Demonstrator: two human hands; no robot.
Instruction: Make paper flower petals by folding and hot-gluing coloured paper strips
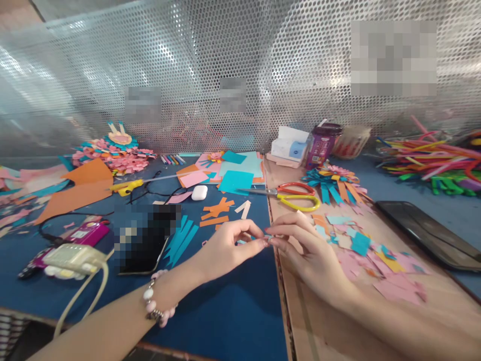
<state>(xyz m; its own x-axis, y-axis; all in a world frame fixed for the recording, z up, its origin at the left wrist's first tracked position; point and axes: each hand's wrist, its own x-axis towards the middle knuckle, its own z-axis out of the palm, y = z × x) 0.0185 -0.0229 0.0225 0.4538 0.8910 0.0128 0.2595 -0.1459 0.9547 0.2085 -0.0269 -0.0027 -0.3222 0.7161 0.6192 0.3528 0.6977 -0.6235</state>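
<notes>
My left hand (pixel 233 244) reaches in from the lower left, a beaded bracelet (pixel 160 298) at its wrist. Its thumb and index finger are pinched together. My right hand (pixel 306 245) meets it fingertip to fingertip, also pinching. Between them is a small paper piece (pixel 268 238), pale blue and pink, mostly covered by the fingers. Just beyond the hands lie orange paper strips (pixel 216 211), a folded cream strip (pixel 245 208) and scissors (pixel 296 194) with red and yellow handles. Blue paper strips (pixel 182 240) lie left of my left hand.
Paper scraps (pixel 387 265) litter the wooden board at right, near a dark phone (pixel 432 233). A second phone (pixel 150 245), a white earbud case (pixel 199 192), a yellow cutter (pixel 128 187) and a cabled charger (pixel 73 258) occupy the left. Paper flowers (pixel 334 183) and pipe cleaners (pixel 436 160) stand behind.
</notes>
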